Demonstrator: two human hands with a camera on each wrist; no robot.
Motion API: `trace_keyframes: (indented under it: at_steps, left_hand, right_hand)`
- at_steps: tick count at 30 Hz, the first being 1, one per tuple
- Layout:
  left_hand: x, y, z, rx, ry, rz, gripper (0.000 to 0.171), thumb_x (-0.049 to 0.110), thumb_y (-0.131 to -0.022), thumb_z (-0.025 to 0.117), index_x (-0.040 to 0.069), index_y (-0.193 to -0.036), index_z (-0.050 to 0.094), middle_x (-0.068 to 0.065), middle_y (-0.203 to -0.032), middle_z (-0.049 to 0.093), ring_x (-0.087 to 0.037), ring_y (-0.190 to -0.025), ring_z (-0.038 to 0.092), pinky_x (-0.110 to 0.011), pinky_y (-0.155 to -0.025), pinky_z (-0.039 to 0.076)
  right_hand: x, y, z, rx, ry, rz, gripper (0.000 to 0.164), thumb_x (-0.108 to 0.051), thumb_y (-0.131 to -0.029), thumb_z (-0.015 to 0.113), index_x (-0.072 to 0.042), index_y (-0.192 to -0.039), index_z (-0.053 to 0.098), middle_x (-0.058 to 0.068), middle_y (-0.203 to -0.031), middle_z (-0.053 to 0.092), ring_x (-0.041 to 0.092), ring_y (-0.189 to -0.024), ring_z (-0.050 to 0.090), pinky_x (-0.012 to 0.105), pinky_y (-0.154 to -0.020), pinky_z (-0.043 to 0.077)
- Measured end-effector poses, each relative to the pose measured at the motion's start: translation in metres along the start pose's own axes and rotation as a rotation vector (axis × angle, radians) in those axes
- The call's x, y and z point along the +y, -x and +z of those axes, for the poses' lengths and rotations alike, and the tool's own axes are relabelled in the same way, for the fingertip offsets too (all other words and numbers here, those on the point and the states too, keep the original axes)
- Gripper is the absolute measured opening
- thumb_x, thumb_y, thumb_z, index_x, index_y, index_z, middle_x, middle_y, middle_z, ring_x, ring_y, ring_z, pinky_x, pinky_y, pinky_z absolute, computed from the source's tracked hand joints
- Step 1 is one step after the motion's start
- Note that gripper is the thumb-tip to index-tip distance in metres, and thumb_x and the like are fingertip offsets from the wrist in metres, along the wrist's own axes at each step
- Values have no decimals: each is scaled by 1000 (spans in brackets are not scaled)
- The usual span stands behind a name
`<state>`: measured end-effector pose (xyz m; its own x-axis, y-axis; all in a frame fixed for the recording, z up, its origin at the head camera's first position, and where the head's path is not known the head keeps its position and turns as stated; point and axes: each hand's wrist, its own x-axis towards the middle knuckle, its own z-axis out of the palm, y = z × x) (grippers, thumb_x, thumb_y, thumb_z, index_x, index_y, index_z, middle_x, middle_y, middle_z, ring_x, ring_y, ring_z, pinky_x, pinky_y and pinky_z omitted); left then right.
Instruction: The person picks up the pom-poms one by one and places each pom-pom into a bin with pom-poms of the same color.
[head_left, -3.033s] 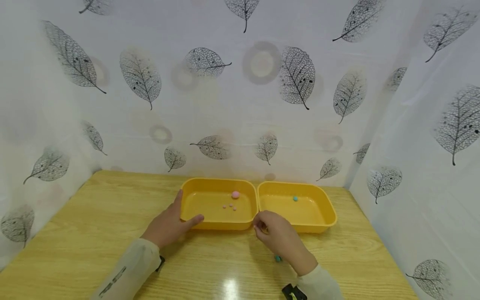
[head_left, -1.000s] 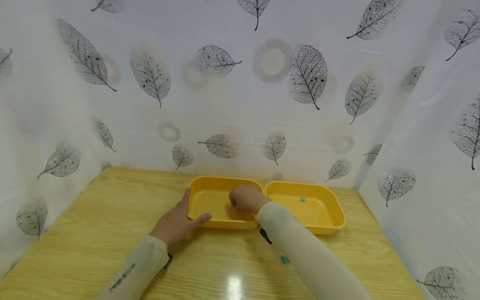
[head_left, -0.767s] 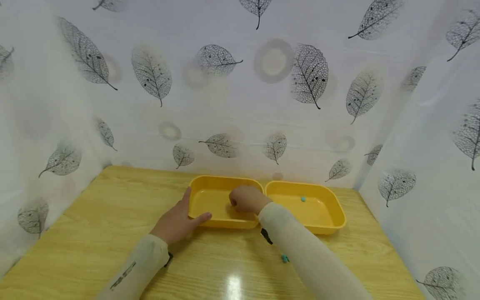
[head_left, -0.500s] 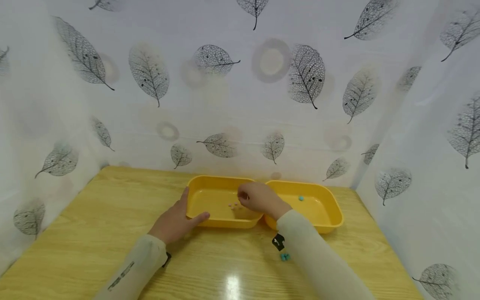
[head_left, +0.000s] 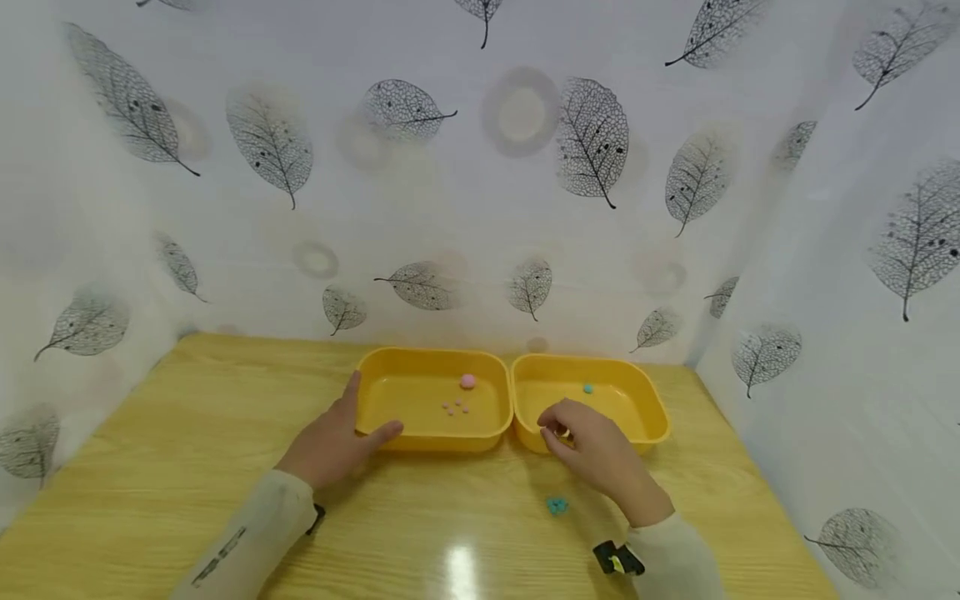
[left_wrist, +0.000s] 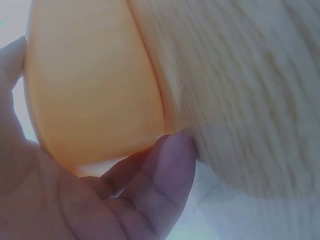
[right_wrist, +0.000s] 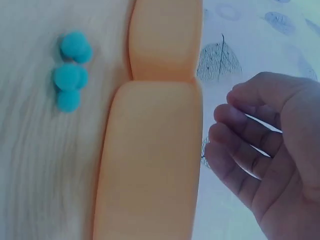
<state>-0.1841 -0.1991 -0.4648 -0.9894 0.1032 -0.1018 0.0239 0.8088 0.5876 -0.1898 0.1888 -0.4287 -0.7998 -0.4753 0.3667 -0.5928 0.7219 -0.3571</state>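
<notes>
My left hand (head_left: 322, 442) holds the left end of the left yellow tray (head_left: 431, 442), thumb at the front wall and fingers along the side. Up close in the left wrist view, fingers (left_wrist: 175, 165) press against the tray's lower edge. Inside that tray lie one larger pink ball (head_left: 467, 381) and several tiny pink balls (head_left: 458, 402). Over the front rim of the right yellow tray (head_left: 637, 375) hovers my right hand (head_left: 596, 450), its fingers loosely bent and nothing visible between them. One teal ball (head_left: 588, 388) lies in the right tray.
A cluster of several teal balls (right_wrist: 70, 75) lies on the wooden table (head_left: 405, 533), in front of the right tray. The two trays stand side by side, ends touching. Leaf-patterned white sheeting (head_left: 420, 200) rises behind the table and along both sides.
My right hand has left the left tray and moved right, over the right tray's front. Compared with three seconds ago, the left tray holds one more tiny pink ball. The left hand keeps its hold.
</notes>
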Motion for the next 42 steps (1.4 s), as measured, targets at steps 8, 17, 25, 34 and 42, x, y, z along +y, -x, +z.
trace_keyframes:
  at_steps: [8,17,25,34,42]
  left_hand:
    - [4,2,-10,-8,-7,-7,122,82,-91,49,9,-164,-15,-26,-169,12,-53,-149,26,-66,-118,28]
    - [-10,-1,-18,-23,-20,-18,123,82,-90,50,10,-164,-16,-29,-167,15,-57,-142,36,-69,-109,37]
    - [-17,-1,-28,-33,-25,-16,123,80,-91,52,6,-164,-13,-32,-166,15,-57,-144,32,-70,-111,34]
    - [-31,-2,-39,-40,-54,-21,122,78,-93,51,4,-163,-16,-35,-164,15,-60,-143,31,-72,-110,34]
    - [-42,-1,-50,-54,-58,-34,119,76,-95,50,2,-162,-15,-37,-164,10,-62,-143,26,-74,-110,30]
  right_hand:
    - [-8,-6,-2,5,109,-17,9,-11,-92,77,-15,-98,73,-7,-93,67,15,-85,65,31,-75,57]
    - [-3,-5,3,-41,165,27,12,-11,-89,81,-14,-99,75,-7,-94,66,12,-87,64,32,-77,58]
    - [0,-2,3,-47,168,34,12,-11,-89,82,-16,-97,75,-7,-92,66,12,-86,63,31,-76,57]
    - [2,0,3,-55,158,26,9,-11,-90,80,-17,-94,76,-8,-90,66,11,-86,64,30,-75,57]
    - [4,2,2,-60,143,14,7,-10,-90,80,-16,-91,77,-9,-89,65,11,-84,64,28,-75,57]
